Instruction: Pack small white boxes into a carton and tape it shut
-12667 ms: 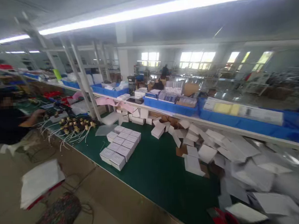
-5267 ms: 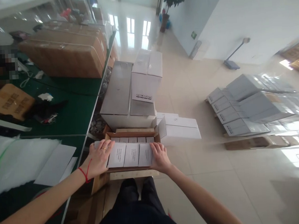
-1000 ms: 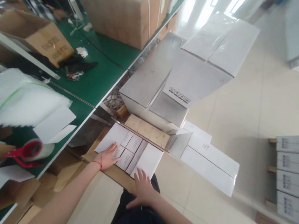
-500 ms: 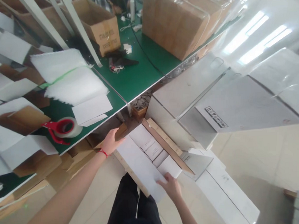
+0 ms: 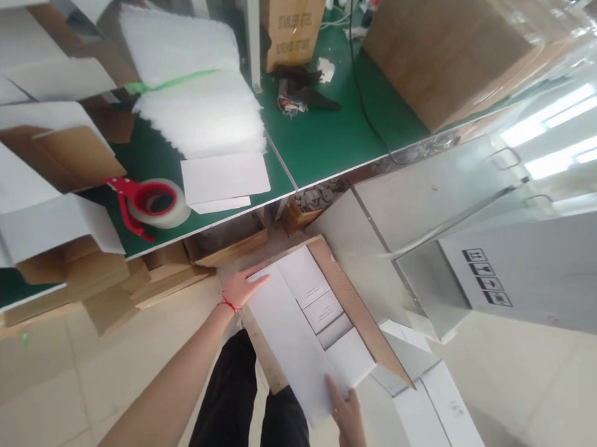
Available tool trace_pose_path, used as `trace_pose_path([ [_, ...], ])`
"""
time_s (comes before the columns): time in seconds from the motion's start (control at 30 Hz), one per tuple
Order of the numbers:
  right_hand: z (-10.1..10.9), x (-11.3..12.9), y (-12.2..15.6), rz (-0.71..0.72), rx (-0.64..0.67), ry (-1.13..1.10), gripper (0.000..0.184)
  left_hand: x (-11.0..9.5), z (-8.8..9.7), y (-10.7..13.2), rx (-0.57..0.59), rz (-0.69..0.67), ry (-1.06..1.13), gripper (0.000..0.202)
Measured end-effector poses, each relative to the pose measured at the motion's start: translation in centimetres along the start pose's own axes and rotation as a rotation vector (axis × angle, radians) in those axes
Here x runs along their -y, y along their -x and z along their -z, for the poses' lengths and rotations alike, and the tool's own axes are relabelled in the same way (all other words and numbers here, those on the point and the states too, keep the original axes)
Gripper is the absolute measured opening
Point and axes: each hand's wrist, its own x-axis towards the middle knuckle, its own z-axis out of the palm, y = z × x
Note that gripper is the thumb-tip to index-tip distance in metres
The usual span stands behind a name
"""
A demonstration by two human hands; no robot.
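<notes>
Head view, from the left: the left hand [image 5: 242,288] lies flat with fingers spread on the far end of a white cardboard sheet [image 5: 289,344] covering small white boxes [image 5: 323,309] in the open brown carton [image 5: 358,314]. The right hand [image 5: 347,418] presses the near end, fingers extended. The sheet looks light, thin and bendy, best held at both ends.

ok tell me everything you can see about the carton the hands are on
The carton is brown cardboard, open on top, lying slantwise on the floor beside the green table. Small white boxes fill it in a flat layer, some with small printed labels. A white flap is folded partly over them along the near side. The left hand rests flat on the flap's far end, and the right hand presses its near end. White cartons lie close beside it.
</notes>
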Motion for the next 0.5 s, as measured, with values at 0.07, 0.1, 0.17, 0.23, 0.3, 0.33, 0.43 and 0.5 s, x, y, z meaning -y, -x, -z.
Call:
trace_pose_path([
  [0.07, 1.0, 0.3, -0.6, 0.037, 0.013, -0.008, 0.085, 0.9, 0.4, 2.5, -0.040, 0.056, 0.002, 0.052],
  [0.1, 1.7, 0.6, -1.0, 0.050, 0.050, -0.009, 0.086, 1.5, 0.6, 4.2, -0.062, 0.093, 0.001, 0.052],
  [0.17, 3.0, 1.4, -2.1, 0.079, 0.162, 0.024, 0.084, 3.0, 0.6, 8.1, -0.109, 0.179, -0.004, 0.054],
  [0.23, 4.3, 2.5, -3.3, 0.145, 0.240, 0.107, 0.080, 5.1, -0.1, 12.7, -0.165, 0.275, 0.009, 0.056],
  [0.3, 5.3, 3.6, -4.4, 0.236, 0.284, 0.211, 0.077, 7.3, -1.4, 17.4, -0.227, 0.388, 0.055, 0.059],
  [0.33, 5.7, 4.1, -4.7, 0.273, 0.302, 0.256, 0.077, 8.5, -2.3, 19.7, -0.243, 0.438, 0.078, 0.062],
  [0.43, 6.4, 4.6, -5.2, 0.323, 0.375, 0.286, 0.081, 11.1, -4.3, 25.2, -0.231, 0.535, 0.109, 0.071],
  [0.5, 6.4, 4.4, -4.9, 0.291, 0.429, 0.219, 0.083, 11.2, -4.6, 27.3, -0.225, 0.539, 0.113, 0.073],
])
